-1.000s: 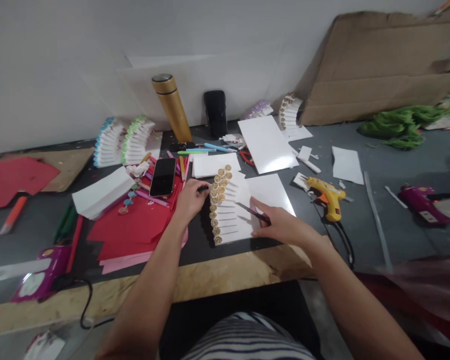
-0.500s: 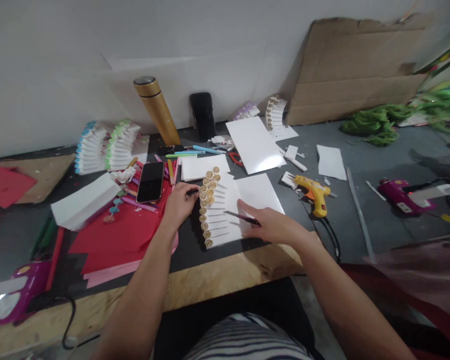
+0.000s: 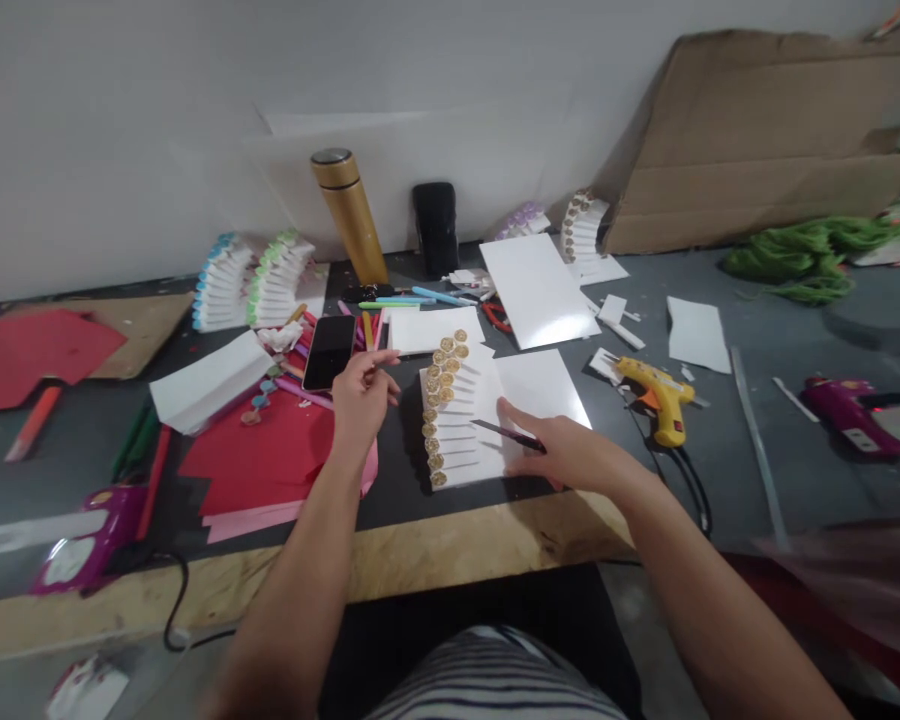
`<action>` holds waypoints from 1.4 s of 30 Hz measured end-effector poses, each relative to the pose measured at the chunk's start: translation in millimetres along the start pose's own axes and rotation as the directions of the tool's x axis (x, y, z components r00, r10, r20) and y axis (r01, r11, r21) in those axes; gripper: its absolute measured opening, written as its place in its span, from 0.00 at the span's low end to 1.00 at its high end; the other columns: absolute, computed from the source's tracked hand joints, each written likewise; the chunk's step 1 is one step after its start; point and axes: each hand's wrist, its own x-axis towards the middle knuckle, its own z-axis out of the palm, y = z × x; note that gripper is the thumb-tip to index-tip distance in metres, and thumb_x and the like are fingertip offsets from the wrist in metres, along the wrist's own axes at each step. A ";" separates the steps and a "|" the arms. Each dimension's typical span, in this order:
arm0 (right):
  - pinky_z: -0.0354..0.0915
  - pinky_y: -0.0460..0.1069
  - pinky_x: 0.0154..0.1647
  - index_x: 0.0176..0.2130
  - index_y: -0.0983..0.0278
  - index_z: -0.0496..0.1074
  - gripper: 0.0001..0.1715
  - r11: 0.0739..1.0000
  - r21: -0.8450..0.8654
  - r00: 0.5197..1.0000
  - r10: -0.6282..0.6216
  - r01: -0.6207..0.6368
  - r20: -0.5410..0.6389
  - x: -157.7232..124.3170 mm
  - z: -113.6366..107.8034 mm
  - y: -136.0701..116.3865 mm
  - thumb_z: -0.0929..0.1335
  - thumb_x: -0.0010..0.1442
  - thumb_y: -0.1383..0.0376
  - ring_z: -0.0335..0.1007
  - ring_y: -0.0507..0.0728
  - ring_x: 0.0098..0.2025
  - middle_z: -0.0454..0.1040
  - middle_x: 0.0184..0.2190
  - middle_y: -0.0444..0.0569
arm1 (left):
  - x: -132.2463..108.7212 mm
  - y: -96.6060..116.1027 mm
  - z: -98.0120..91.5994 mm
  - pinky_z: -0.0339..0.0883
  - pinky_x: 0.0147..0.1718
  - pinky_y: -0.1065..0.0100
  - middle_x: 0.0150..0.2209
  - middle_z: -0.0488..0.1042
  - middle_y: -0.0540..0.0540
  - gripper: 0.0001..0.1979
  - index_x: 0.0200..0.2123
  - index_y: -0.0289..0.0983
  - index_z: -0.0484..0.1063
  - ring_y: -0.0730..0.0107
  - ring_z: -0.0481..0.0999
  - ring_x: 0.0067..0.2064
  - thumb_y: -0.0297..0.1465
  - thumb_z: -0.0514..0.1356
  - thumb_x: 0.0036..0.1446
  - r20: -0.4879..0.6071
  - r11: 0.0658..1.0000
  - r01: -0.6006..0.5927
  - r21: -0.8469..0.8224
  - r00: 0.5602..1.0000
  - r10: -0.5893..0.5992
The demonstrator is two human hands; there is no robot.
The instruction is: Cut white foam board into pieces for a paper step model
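Note:
My right hand rests over a folded white card and is closed on a slim dark pointed tool, whose tip points left. Whether it is tweezers or a blade I cannot tell. On the card's left half, gold wax-seal-like discs sit in a curved column at the ends of narrow white paper strips. My left hand hovers left of the card, fingers apart and nothing visible in them. Beside it lies a phone on coloured wax sticks.
Red paper sheets and a folded white box lie left. A yellow glue gun with a black cable is to the right; a purple one is at left. A gold flask and white sheet stand behind.
My left hand has drawn back from the gold discs toward the phone, its fingers now spread. My right hand keeps the tool over the card. The view has shifted left.

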 end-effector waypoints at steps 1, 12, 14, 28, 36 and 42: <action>0.61 0.47 0.27 0.71 0.57 0.49 0.50 1.000 -0.004 1.000 0.004 -0.004 0.000 0.2 0.0 -0.3 0.70 0.57 0.53 0.68 0.55 0.20 0.65 0.13 0.36 | -5.7 8.5 -3.5 0.68 0.23 0.74 0.37 0.75 0.47 0.14 0.37 0.35 0.74 0.78 0.71 0.26 0.23 0.51 0.53 -0.093 0.996 -0.087 0.033 0.992 0.090; 0.58 0.45 0.23 0.71 0.57 0.53 0.42 0.986 0.163 0.999 0.021 -0.017 -0.027 7.8 9.6 14.8 0.66 0.63 0.51 0.60 0.52 0.18 0.63 0.12 0.35 | -87.1 84.3 27.8 0.69 0.35 0.57 0.33 0.77 0.36 0.09 0.35 0.30 0.76 0.56 0.76 0.35 0.29 0.59 0.55 0.865 0.357 -0.880 0.312 0.419 0.276; 0.58 0.45 0.23 0.71 0.58 0.53 0.41 0.985 0.167 0.999 0.038 -0.034 -0.022 8.5 10.2 15.7 0.64 0.64 0.52 0.61 0.52 0.17 0.64 0.12 0.36 | -90.8 86.2 43.7 0.68 0.37 0.56 0.34 0.78 0.34 0.07 0.35 0.30 0.77 0.55 0.77 0.37 0.26 0.59 0.56 0.901 0.299 -0.896 0.327 0.391 0.186; 0.56 0.45 0.20 0.64 0.68 0.64 0.35 0.965 0.255 0.998 0.061 -0.061 0.005 8.0 6.5 8.7 0.62 0.63 0.55 0.63 0.53 0.15 0.65 0.11 0.39 | -83.5 49.6 97.0 0.43 0.69 0.42 0.49 0.79 0.34 0.17 0.45 0.33 0.80 0.42 0.71 0.59 0.26 0.61 0.50 0.812 0.219 -0.829 0.515 0.553 0.187; 0.57 0.45 0.22 0.59 0.65 0.67 0.30 0.897 0.443 0.995 0.032 0.014 -0.096 4.2 4.5 18.9 0.64 0.62 0.53 0.61 0.50 0.20 0.65 0.19 0.39 | -75.9 41.6 99.8 0.35 0.70 0.39 0.51 0.78 0.32 0.20 0.45 0.32 0.80 0.40 0.70 0.61 0.23 0.57 0.50 0.826 0.298 -0.835 0.462 0.528 0.197; 0.53 0.45 0.20 0.38 0.63 0.68 0.11 0.817 0.574 0.967 0.103 0.052 -0.234 -3.1 -17.8 24.3 0.62 0.63 0.59 0.54 0.47 0.19 0.60 0.22 0.39 | -73.8 46.9 93.7 0.34 0.70 0.39 0.52 0.75 0.24 0.21 0.45 0.22 0.79 0.36 0.68 0.62 0.18 0.58 0.46 0.843 0.214 -0.856 0.471 0.508 0.175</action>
